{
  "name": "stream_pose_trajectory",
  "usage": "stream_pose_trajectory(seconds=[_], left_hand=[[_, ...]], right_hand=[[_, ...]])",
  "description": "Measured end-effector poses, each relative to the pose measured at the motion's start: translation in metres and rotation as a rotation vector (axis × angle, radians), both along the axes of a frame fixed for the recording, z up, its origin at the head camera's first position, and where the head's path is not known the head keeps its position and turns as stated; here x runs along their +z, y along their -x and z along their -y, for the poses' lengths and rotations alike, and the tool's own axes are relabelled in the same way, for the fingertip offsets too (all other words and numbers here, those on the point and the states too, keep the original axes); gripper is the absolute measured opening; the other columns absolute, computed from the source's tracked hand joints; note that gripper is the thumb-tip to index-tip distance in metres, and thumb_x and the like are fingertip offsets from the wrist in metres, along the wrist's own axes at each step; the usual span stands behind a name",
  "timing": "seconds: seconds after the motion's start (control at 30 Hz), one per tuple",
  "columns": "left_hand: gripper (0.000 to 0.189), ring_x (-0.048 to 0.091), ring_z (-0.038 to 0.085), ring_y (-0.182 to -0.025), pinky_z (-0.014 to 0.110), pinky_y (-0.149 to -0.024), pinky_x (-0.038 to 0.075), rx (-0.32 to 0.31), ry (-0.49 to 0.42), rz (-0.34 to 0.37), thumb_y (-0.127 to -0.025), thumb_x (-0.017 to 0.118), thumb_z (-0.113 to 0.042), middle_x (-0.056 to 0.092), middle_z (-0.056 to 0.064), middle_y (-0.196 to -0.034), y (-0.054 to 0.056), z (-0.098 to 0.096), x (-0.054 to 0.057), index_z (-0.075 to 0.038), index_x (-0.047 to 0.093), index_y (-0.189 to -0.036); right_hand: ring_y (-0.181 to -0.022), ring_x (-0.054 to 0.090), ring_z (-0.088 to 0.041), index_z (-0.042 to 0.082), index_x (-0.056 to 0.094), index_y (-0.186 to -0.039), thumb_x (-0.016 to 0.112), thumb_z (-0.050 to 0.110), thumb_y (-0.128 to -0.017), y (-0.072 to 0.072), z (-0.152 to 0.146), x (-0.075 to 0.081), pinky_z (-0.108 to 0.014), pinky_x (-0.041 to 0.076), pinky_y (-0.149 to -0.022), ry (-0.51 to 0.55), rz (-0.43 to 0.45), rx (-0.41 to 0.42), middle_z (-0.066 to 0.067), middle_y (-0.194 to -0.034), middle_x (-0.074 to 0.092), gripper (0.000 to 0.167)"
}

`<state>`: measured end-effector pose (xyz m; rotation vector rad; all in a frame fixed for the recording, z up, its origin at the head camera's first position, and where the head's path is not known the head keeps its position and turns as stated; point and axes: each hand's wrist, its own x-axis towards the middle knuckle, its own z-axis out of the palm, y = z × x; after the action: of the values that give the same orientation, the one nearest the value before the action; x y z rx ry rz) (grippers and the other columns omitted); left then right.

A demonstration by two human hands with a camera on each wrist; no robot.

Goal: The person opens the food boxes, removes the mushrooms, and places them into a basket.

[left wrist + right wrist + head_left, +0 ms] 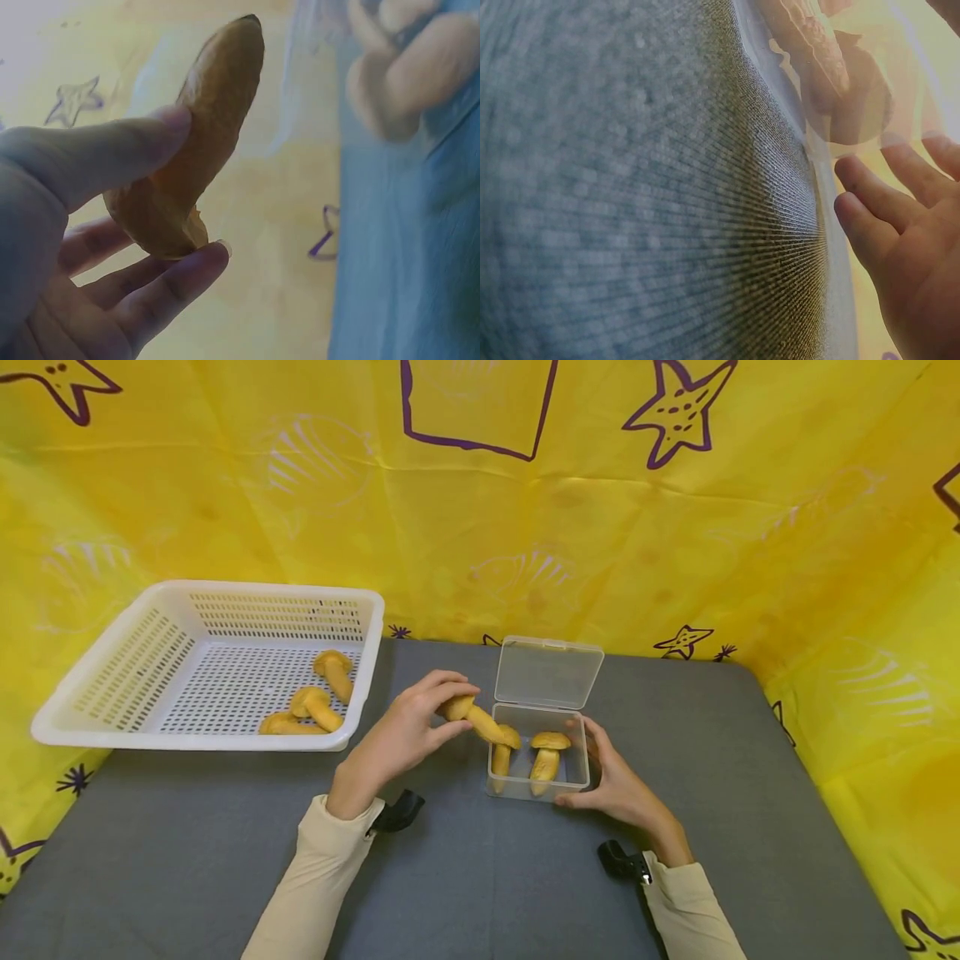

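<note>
My left hand (405, 724) pinches a yellow-brown toy mushroom (483, 724) by its cap, thumb on one side and fingers on the other. The stem points toward the clear plastic box (519, 788) and overlaps its left rim in the head view. Inside the box, one mushroom (546, 764) lies on the right and another (500, 766) on the left, cap away from me. The box's hinged lid (549, 672) stands raised at the back. My right hand (618, 785) holds the box's right side, its thumb by the front corner and fingers along the far side.
A white perforated basket (187, 741) stands at the left with several mushrooms (315, 706) in its right end. The grey tabletop (480, 877) runs up to a yellow patterned cloth (480, 502) at the back and right.
</note>
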<state>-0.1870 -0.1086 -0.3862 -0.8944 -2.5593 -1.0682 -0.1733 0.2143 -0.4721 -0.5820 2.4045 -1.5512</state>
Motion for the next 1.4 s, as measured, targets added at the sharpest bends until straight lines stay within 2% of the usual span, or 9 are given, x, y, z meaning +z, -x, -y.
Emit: stream_pose_trajectory(seconds=[0.2,0.43,0.53,0.7,0.8,0.93,1.23,1.4], left_hand=[[0.041,0.061,0.028,-0.114,0.041,-0.090,0.055,0.111,-0.032,0.000,-0.084,0.078,-0.008,0.059,0.014,-0.130,0.002,0.029,0.007,-0.003,0.066,-0.124],[0.042,0.059,0.035,-0.112,0.043,-0.086,0.051,0.268,-0.065,-0.032,-0.082,0.078,-0.001,0.058,0.020,-0.131,0.004,0.066,0.010,0.001,0.066,-0.123],[0.041,0.057,0.037,-0.114,0.033,-0.085,0.047,0.336,-0.068,-0.045,-0.083,0.077,0.000,0.058,0.021,-0.130,0.004,0.080,0.009,0.001,0.066,-0.123],[0.043,0.058,0.034,-0.103,0.018,-0.079,0.040,0.419,-0.077,0.001,-0.085,0.074,0.000,0.055,0.021,-0.133,0.002,0.100,0.009,0.001,0.064,-0.127],[0.042,0.058,0.033,-0.102,0.013,-0.080,0.039,0.444,-0.105,0.010,-0.085,0.074,0.002,0.055,0.022,-0.133,0.003,0.109,0.006,0.002,0.063,-0.126],[0.041,0.056,0.030,-0.102,0.007,-0.079,0.037,0.466,-0.126,-0.014,-0.085,0.074,0.002,0.056,0.023,-0.130,0.005,0.118,0.003,0.004,0.063,-0.125],[0.044,0.054,0.038,-0.111,0.004,-0.079,0.036,0.528,-0.115,-0.013,-0.086,0.073,0.001,0.055,0.024,-0.132,0.001,0.136,0.003,0.003,0.062,-0.128],[0.044,0.054,0.038,-0.110,0.009,-0.077,0.036,0.547,-0.099,-0.025,-0.084,0.074,0.004,0.056,0.025,-0.132,0.000,0.145,0.002,0.004,0.062,-0.127]], right_hand=[[-0.148,0.027,-0.038,0.016,0.012,-0.156,0.089,0.011,-0.072,-0.001,0.000,0.000,-0.006,0.028,-0.102,0.006,0.005,0.001,-0.017,-0.162,0.025,0.114],[-0.148,0.027,-0.037,0.016,0.011,-0.157,0.089,0.013,-0.072,-0.001,0.001,0.001,-0.007,0.028,-0.102,-0.007,0.008,-0.003,-0.014,-0.162,0.025,0.115],[-0.148,0.027,-0.037,0.016,0.011,-0.157,0.089,0.013,-0.072,-0.001,0.001,0.002,-0.008,0.028,-0.103,-0.009,0.009,-0.003,-0.013,-0.162,0.025,0.115],[-0.149,0.028,-0.036,0.017,0.012,-0.157,0.089,0.014,-0.072,-0.001,0.001,0.003,-0.015,0.030,-0.107,-0.023,0.006,-0.005,-0.012,-0.162,0.026,0.114],[-0.148,0.028,-0.036,0.017,0.012,-0.156,0.089,0.013,-0.072,-0.001,0.001,0.003,-0.015,0.030,-0.107,-0.018,0.007,-0.005,-0.013,-0.162,0.026,0.114],[-0.148,0.027,-0.036,0.017,0.012,-0.156,0.089,0.012,-0.072,-0.001,0.001,0.002,-0.010,0.028,-0.104,-0.008,0.006,-0.003,-0.014,-0.162,0.026,0.114],[-0.148,0.028,-0.036,0.016,0.012,-0.157,0.089,0.014,-0.072,-0.001,0.000,0.001,-0.013,0.028,-0.107,-0.025,0.003,-0.013,-0.013,-0.162,0.027,0.115],[-0.149,0.027,-0.036,0.015,0.012,-0.156,0.089,0.014,-0.071,-0.001,0.000,0.001,-0.010,0.027,-0.106,-0.018,0.007,-0.016,-0.013,-0.162,0.027,0.115]])
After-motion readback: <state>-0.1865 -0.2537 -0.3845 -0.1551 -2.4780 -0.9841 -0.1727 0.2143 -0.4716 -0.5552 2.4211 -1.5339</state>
